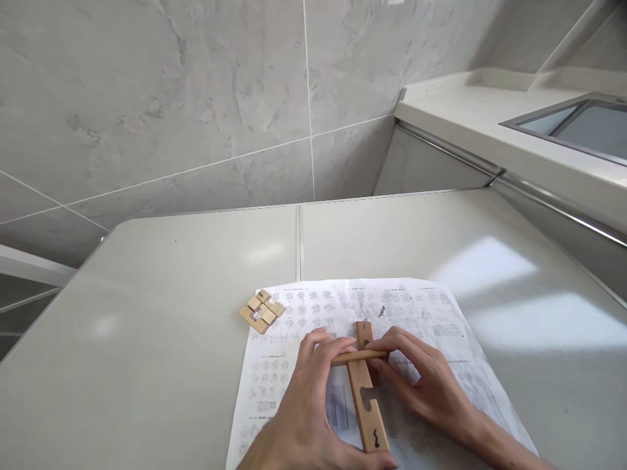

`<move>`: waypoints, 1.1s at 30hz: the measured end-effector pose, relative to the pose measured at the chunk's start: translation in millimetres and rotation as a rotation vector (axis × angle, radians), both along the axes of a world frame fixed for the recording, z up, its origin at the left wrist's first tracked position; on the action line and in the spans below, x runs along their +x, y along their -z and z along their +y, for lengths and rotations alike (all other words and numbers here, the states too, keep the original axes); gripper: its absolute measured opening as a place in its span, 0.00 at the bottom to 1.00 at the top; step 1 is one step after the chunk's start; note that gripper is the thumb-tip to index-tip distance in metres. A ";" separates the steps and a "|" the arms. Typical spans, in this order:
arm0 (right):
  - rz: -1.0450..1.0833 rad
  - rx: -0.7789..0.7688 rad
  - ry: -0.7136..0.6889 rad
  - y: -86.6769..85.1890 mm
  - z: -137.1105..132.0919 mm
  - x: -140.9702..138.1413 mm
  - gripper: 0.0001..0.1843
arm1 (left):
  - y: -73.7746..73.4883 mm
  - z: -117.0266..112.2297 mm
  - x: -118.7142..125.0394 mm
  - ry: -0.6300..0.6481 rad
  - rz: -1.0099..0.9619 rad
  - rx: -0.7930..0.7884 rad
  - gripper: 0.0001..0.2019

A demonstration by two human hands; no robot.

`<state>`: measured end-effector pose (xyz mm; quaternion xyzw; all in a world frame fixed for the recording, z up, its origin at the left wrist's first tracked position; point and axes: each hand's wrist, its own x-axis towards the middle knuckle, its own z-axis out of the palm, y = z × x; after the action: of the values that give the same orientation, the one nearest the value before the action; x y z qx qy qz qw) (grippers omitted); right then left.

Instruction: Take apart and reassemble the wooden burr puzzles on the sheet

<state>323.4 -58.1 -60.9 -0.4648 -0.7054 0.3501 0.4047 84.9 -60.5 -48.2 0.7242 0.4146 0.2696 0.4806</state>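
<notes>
A long notched wooden bar (368, 405) lies on a printed instruction sheet (441, 326), pointing away from me. A second, thinner wooden piece (357, 356) sits across it, forming a cross. My left hand (308, 405) pinches the left end of the crosspiece with curled fingers. My right hand (421, 378) grips the crosspiece's right end where it meets the long bar. A small cluster of joined wooden blocks (261, 311) rests just off the sheet's upper left corner, apart from both hands.
The sheet lies on a pale grey table (147, 313) with a seam down its middle. A marble-tiled wall (196, 98) rises behind it. At the right, a white counter (470, 124) holds a recessed sink (578, 127).
</notes>
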 end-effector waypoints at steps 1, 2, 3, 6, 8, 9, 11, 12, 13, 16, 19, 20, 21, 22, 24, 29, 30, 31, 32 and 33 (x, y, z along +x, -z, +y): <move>-0.004 0.004 0.007 0.4 0.0 -0.2 0.09 | 0.2 -0.1 0.1 0.003 0.012 0.009 0.60; -0.007 0.010 0.012 0.8 0.0 -0.3 0.09 | 0.2 -0.1 0.1 0.007 0.025 0.025 0.60; -0.009 0.016 0.015 1.2 0.1 -0.2 0.09 | 0.2 0.0 0.0 0.012 0.039 0.048 0.61; -0.012 0.025 0.015 2.2 1.2 1.2 0.09 | -1.3 1.8 -0.3 0.019 0.081 0.118 0.64; -0.010 0.025 0.018 2.5 2.6 3.2 0.09 | -3.2 5.0 -0.4 0.044 0.120 0.176 0.64; -0.008 0.028 0.024 2.4 3.3 4.2 0.08 | -4.2 7.1 -0.5 0.063 0.140 0.221 0.62; -0.002 0.035 0.038 1.8 4.3 5.8 0.08 | -5.8 11.6 -0.8 0.103 0.183 0.348 0.56; -0.001 0.032 0.044 1.1 4.6 6.2 0.08 | -6.5 13.6 -1.0 0.113 0.206 0.419 0.50; -0.001 0.029 0.047 0.2 4.6 6.2 0.08 | -7.0 15.4 -1.4 0.113 0.232 0.487 0.43; 0.004 0.017 0.035 -3.1 3.7 4.9 0.08 | -8.1 18.7 -2.9 0.087 0.300 0.656 0.26; 0.022 0.003 0.028 -5.9 2.4 2.2 0.08 | -7.4 19.6 -4.5 0.058 0.316 0.783 0.24; 0.028 -0.011 0.032 -6.4 1.8 1.1 0.07 | -6.6 19.6 -4.9 0.053 0.315 0.818 0.24; 0.035 -0.027 0.038 -6.7 1.2 -0.2 0.07 | -5.6 19.4 -5.3 0.053 0.313 0.847 0.25; 0.043 -0.041 0.046 -6.8 0.4 -1.5 0.07 | -4.6 19.3 -5.6 0.055 0.310 0.871 0.26; 0.057 -0.054 0.067 -6.7 -1.5 -4.5 0.07 | -3.1 18.8 -6.2 0.068 0.304 0.897 0.29; 0.060 -0.030 0.104 -7.2 -7.3 -10.8 0.07 | -4.2 17.3 -6.8 0.118 0.292 0.916 0.29; 0.057 -0.029 0.106 -7.3 -8.3 -11.7 0.07 | -4.4 16.9 -6.7 0.126 0.287 0.916 0.29; 0.053 -0.028 0.108 -7.4 -9.3 -12.5 0.07 | -4.5 16.6 -6.5 0.136 0.281 0.915 0.28; 0.050 -0.025 0.111 -7.2 -10.2 -13.1 0.07 | -4.4 16.2 -6.3 0.146 0.276 0.908 0.28; 0.048 -0.019 0.116 -6.9 -11.0 -13.4 0.07 | -4.3 15.9 -6.2 0.153 0.272 0.897 0.28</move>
<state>309.9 -69.1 -54.0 -0.5004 -0.6641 0.3439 0.4363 78.7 -44.6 -43.9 0.9174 0.2618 0.2886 0.0804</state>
